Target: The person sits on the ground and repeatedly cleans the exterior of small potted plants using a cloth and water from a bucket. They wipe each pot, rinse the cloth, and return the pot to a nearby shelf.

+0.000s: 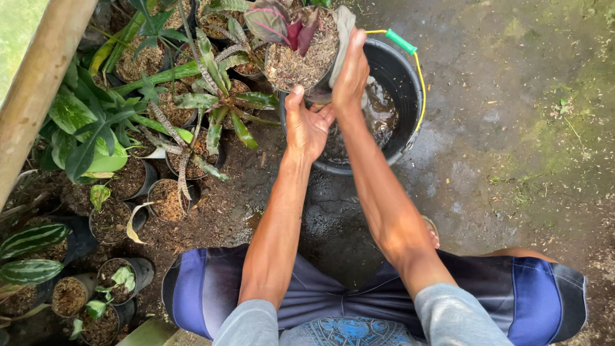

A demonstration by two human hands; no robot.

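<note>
Both hands hold 1 potted plant [296, 48] tilted over the rim of a black bucket [400, 77] of water. The left hand [307, 125] cups the pot's underside; the right hand [351, 74] presses a grey cloth [344, 22] against its side, each grip closed on the pot.

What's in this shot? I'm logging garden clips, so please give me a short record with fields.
setting: outdoors, wet ground, person crouching
left hand: under the potted plant, supporting its base
right hand: pressed against the pot's side with a cloth
plant: reddish leaves, pot tilted over the bucket
bucket: black, yellow handle with green grip, water inside
nearby: small potted plants to the left
</note>
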